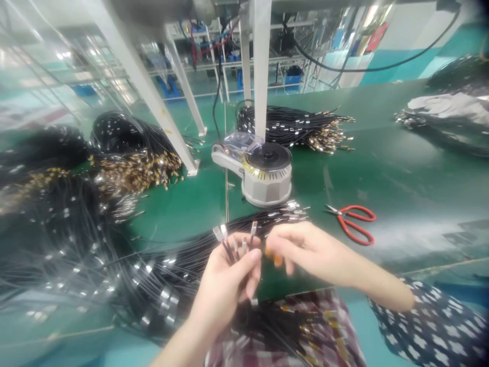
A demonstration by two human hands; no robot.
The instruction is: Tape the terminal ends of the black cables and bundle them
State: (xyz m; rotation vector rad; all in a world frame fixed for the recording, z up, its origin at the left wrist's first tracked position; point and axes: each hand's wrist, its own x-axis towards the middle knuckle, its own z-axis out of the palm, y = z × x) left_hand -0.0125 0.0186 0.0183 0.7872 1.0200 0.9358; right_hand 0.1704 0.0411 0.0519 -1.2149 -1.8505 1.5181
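Observation:
My left hand point(225, 283) is closed round a few thin black cables point(234, 243) whose silver ends stick up between thumb and fingers. My right hand point(301, 250) sits just to the right of those ends, fingers curled toward them and blurred by motion, with something small and orange at the fingertips. More black cables point(267, 216) lie on the green table just behind both hands. Other cables trail down across my lap.
A grey tape dispenser point(263, 173) stands behind the hands. Red-handled scissors point(353, 221) lie to the right. Bundles of black cables with gold ends lie at left point(130, 163), back centre point(301, 127) and far right point(451, 117). White frame legs point(262, 71) rise from the table.

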